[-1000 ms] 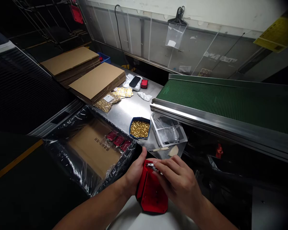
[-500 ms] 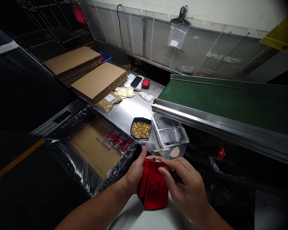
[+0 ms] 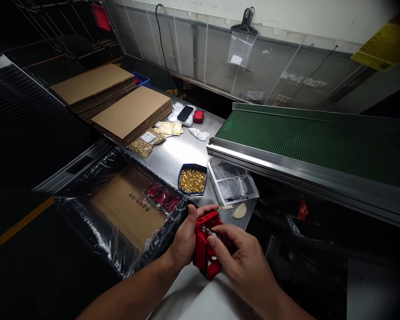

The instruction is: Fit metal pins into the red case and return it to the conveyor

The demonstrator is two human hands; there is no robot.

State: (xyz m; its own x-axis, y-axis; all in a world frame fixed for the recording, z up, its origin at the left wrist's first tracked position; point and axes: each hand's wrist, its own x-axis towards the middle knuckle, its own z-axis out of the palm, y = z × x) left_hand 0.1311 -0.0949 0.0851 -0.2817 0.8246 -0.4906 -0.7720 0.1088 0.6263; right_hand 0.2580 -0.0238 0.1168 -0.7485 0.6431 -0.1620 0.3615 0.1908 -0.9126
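Note:
My left hand [image 3: 186, 240] grips a red plastic housing [image 3: 202, 255] with black edging from its left side, thumb up and a finger stretched behind its top. The housing is tilted, showing its hollow inner side. My right hand [image 3: 236, 251] pinches a small shiny metal piece [image 3: 206, 229] between thumb and forefinger, against the upper inside of the housing. Its exact kind is too small to make out. Beyond my hands stands a blue tray [image 3: 179, 181] heaped with small gold-coloured metal parts [image 3: 193, 179].
A plastic-lined box [image 3: 96, 235] holding cardboard and red parts [image 3: 162, 198] lies left. Cardboard stacks [image 3: 131, 113], a bag of brass-coloured parts [image 3: 145, 144] and a phone [image 3: 185, 113] lie on the metal table [image 3: 166, 162]. A green conveyor [image 3: 270, 138] runs right, above a white tray [image 3: 220, 189].
The red housing has been turned and tilted, so its edge and hollow side now show. My right hand has moved left with the metal piece, further into the housing.

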